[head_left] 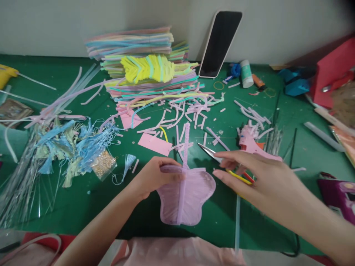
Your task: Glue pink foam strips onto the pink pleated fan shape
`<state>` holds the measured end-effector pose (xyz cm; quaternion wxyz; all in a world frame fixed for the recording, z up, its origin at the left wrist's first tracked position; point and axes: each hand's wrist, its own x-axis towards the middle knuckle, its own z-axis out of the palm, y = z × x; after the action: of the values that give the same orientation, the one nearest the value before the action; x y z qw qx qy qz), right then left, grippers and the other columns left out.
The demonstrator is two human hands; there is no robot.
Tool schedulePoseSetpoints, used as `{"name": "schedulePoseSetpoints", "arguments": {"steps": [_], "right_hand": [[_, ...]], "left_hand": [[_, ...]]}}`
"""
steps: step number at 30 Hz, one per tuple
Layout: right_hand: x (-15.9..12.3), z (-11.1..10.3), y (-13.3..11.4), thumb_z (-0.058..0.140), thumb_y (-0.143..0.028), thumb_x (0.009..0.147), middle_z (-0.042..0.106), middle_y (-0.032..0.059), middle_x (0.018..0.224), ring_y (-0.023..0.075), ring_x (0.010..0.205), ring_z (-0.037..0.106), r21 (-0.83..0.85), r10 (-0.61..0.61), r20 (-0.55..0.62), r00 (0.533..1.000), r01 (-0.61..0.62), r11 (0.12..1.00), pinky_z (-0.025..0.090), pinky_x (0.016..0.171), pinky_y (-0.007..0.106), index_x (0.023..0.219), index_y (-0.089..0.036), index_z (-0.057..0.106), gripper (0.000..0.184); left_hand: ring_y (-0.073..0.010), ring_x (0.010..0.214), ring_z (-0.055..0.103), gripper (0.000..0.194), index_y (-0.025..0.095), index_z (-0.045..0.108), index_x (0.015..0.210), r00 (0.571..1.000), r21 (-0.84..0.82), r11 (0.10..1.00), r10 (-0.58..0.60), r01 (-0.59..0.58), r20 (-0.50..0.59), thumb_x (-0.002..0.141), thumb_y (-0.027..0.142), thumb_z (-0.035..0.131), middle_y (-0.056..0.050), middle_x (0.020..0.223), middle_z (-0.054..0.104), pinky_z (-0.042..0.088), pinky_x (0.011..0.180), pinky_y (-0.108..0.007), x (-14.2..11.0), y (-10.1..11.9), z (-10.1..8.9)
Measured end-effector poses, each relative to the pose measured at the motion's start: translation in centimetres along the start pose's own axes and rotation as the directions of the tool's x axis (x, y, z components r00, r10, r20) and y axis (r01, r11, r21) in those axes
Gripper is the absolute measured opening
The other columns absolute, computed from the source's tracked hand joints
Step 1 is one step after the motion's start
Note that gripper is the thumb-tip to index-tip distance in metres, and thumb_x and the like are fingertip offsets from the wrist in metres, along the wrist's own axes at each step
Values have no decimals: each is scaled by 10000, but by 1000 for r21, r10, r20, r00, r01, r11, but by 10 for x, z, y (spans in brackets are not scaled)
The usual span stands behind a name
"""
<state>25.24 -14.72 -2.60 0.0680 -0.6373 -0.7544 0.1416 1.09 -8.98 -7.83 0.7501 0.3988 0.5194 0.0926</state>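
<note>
Right hand is reaching around scissors, thumb and forefinger parted; handle grip unclear. Left hand is pinching the lilac winged piece near its central spine, over green table. Good practice: supporting the spine, angling blades clear of edging.

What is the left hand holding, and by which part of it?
The left hand holds the lilac winged piece near the middle of its top edge, with the thumb at its central strip.
</note>
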Motion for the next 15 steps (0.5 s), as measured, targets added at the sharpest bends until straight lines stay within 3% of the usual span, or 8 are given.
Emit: {"name": "schedulePoseSetpoints", "arguments": {"steps": [3,5,8,15], "right_hand": [[16,5,-26,619,-380,844,710,4,867,133,708,661,366,12,-15,1000,-6,931,523,609,232,1047,-259,646,239],[21,14,-35,641,-292,838,711,1,854,131,738,656,492,-23,-11,1000,25,870,523,646,237,957,-252,675,130],[19,26,-39,610,-198,860,699,1,827,129,760,635,482,-120,-72,990,140,865,514,698,256,914,-237,683,99],[15,35,-41,515,-132,909,646,64,798,160,728,550,202,-326,-218,920,369,907,480,658,302,932,-146,667,154]], "left_hand": [[-98,648,538,297,181,729,831,1000,18,1000,15,-15,18,584,302,841,38,679,637,398,601,-195,0,0,1],[-97,656,536,265,169,727,813,999,7,1000,30,-30,14,596,280,832,34,684,643,396,614,-193,1,0,2],[-91,653,534,224,165,726,785,999,-44,999,32,-31,12,589,211,824,39,678,648,397,621,-189,2,-1,2],[-88,677,552,129,178,729,775,997,-111,991,76,-74,18,675,243,779,38,706,673,405,653,-192,1,-3,3]]}}
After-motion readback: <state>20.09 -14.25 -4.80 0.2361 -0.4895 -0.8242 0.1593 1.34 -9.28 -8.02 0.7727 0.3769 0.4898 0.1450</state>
